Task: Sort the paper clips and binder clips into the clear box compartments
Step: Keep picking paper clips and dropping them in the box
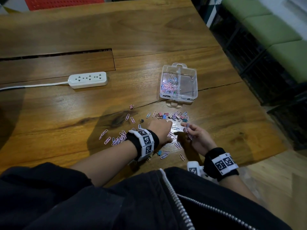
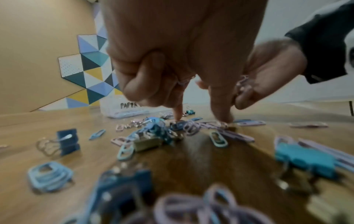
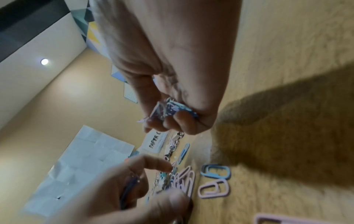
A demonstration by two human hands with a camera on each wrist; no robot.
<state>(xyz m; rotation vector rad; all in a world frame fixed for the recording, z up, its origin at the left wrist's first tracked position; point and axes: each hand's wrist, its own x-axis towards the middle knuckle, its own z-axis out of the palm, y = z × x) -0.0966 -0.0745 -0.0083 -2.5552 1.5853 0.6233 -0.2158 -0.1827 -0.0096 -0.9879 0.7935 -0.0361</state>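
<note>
A clear two-compartment box (image 1: 194,83) stands ahead of my hands, with pastel paper clips (image 1: 168,84) heaped in its left compartment. A row of binder clips (image 1: 172,116) lies in front of it, and loose paper clips (image 1: 116,138) are scattered nearer me. My left hand (image 1: 169,132) reaches down into the pile. Its index finger and thumb (image 2: 201,119) touch clips on the table, and its curled fingers hold a few paper clips. Just to the right, off the table, my right hand (image 1: 186,130) grips a bunch of paper clips (image 3: 172,110) in curled fingers.
A white power strip (image 1: 88,80) with its cable lies at the left. A long slot (image 1: 56,54) cuts the wooden table behind it. One pink binder clip (image 1: 132,106) lies apart. The table's right edge runs close past the box, with dark crates beyond.
</note>
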